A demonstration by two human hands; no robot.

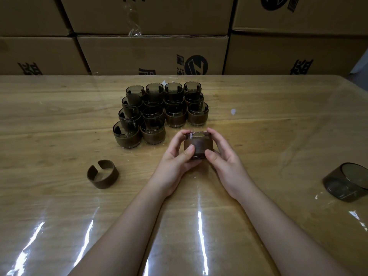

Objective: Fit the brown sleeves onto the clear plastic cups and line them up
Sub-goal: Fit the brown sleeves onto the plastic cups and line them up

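Above the wooden bench, left hand and right hand pinch a light, slippery, smoky clear plastic cup by its stiff brown split-ring sleeve, likely the surest hold.

Tabletop centre: a cup sits between left hand and right hand. Cluster of sleeved cups in rows just beyond, at 11 o'clock from the hands. Loose sleeve at 9 o'clock, well apart. Bare cup on its side at 3 o'clock, near tabletop edge. Stacked boxes behind tabletop, 12 o'clock.
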